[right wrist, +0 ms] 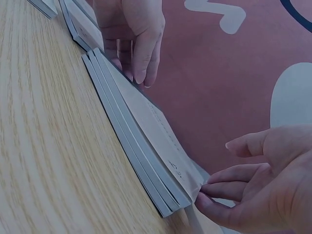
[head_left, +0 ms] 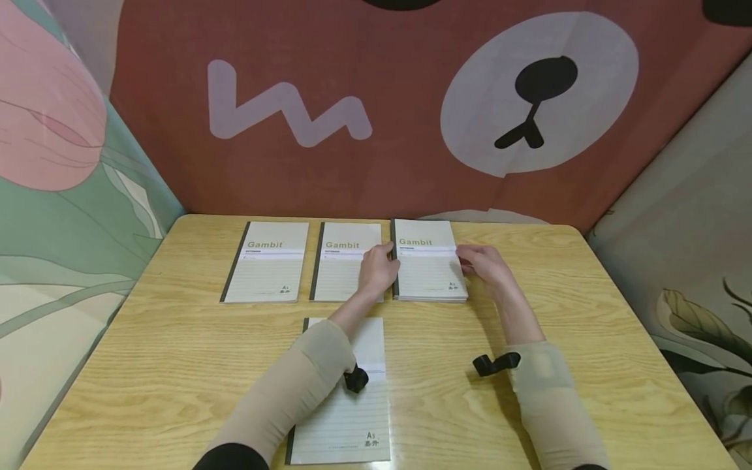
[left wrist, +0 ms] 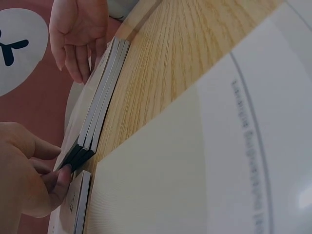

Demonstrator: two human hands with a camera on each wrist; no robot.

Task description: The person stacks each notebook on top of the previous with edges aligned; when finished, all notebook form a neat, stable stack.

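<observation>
A stack of three notebooks (head_left: 427, 267) with pale covers and dark spines stands near the table's back edge; the top cover reads "Gambit". My left hand (head_left: 378, 266) grips its spine side, thumb and fingers curled at the dark edges in the left wrist view. Across the stack, my right hand (head_left: 486, 264) pinches the right edge of the top notebook (right wrist: 151, 114) with its fingertips, one finger sticking out free above. Three dark spines (left wrist: 78, 153) show slightly staggered under the left hand. Part of a single notebook (head_left: 341, 267) lies hidden behind that hand.
Another notebook (head_left: 267, 264) lies at the left of the back row. Nearer the front, one more notebook (head_left: 346, 418) lies partly under my left sleeve (head_left: 294, 382). The wooden table (head_left: 158, 365) meets a brown printed wall (head_left: 399, 170) behind the row.
</observation>
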